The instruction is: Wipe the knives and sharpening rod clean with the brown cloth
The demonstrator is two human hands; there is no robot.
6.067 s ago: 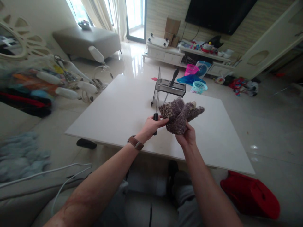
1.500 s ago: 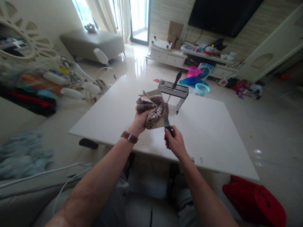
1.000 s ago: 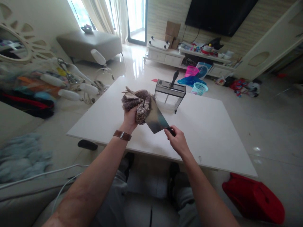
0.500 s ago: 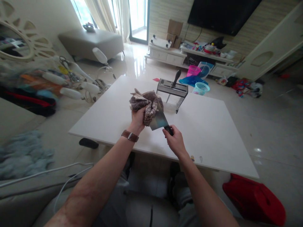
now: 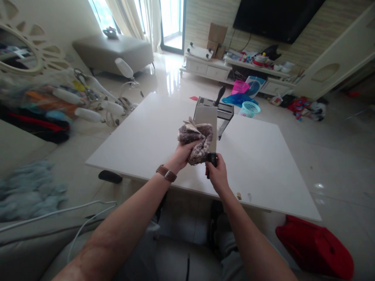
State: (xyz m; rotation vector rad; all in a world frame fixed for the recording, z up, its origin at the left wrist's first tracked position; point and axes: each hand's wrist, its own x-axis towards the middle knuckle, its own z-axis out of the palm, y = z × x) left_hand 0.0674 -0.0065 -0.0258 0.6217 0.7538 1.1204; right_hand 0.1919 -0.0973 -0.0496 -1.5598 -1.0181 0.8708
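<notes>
My left hand (image 5: 182,155) is closed round a bunched, fuzzy brown cloth (image 5: 191,133). The cloth lies against the near part of a cleaver's broad steel blade and covers some of it. Gripping the black handle of the cleaver (image 5: 206,114) is my right hand (image 5: 218,171); the blade points away from me, over the white table (image 5: 258,164). Behind the blade stands a knife holder (image 5: 227,112) with a black-handled knife (image 5: 220,95) upright in its top. The blade hides the holder's left part.
Two tiny items, one a yellow figure (image 5: 239,196), lie by the table's near edge. A red piece (image 5: 193,98) is at the far edge. Past the table are a pink basket (image 5: 240,86) and a turquoise basket (image 5: 251,109). A red object (image 5: 313,246) sits below right.
Earlier my left hand held cleaver and cloth together; the handle is now in my right hand. Cloth has slid along the blade toward the handle, and the cleaver has swung to point away.
</notes>
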